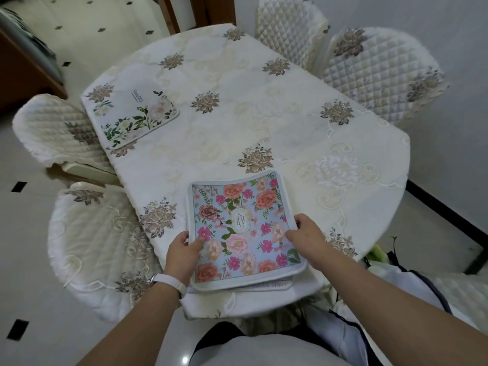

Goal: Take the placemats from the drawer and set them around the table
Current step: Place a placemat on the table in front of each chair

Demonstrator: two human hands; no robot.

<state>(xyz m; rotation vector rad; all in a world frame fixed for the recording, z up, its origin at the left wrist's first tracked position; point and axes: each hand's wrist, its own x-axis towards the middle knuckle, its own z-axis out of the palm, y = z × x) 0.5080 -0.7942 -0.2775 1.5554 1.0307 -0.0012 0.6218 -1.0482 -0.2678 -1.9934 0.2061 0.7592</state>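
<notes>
A blue floral placemat [243,228] tops a small stack of placemats at the near edge of the table [264,107]; the edges of others show beneath it. My left hand [182,249] grips the stack's left side, thumb on top. My right hand [306,237] holds its right side. A white placemat [134,114] with green leaves and pale flowers lies flat at the table's far left edge.
The oval table wears a cream cloth with embroidered roses. Quilted cream chairs [380,75] stand around it: two at the left, two at the far right. A black table leg [478,249] and a bag sit at the right, over tiled floor.
</notes>
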